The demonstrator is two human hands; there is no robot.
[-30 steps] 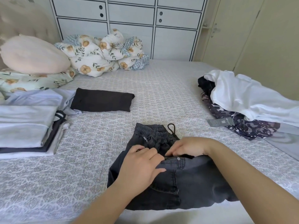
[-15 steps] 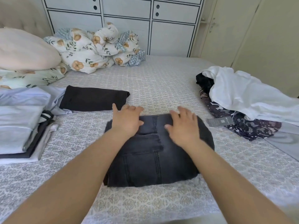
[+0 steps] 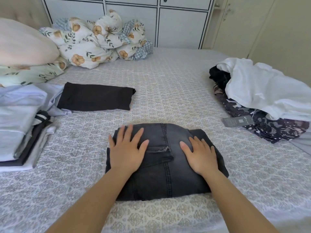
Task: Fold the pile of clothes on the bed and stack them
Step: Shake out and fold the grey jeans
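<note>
Dark grey denim jeans [image 3: 165,174] lie folded into a thick rectangle on the patterned bed sheet [image 3: 168,81], straight in front of me. My left hand [image 3: 127,149] presses flat on the left half of the jeans, fingers spread. My right hand [image 3: 201,156] lies flat on the right half, fingers straight. A folded black garment [image 3: 96,96] rests further back on the left. At the left edge stands a stack of folded clothes [image 3: 18,132] in pale blue, grey and black. On the right lies an unfolded pile: a white garment [image 3: 262,91] over a dark patterned garment [image 3: 272,126].
A pink pillow [image 3: 21,44] and floral pillow sit at the far left. A bunched floral duvet [image 3: 101,37] lies at the head of the bed, before white cabinet doors [image 3: 178,22]. A grey tag [image 3: 238,121] hangs from the patterned garment.
The jeans went from half folded, waistband showing, to a closed rectangle. Both hands moved from gripping the fold to lying flat on top, then slid back toward me.
</note>
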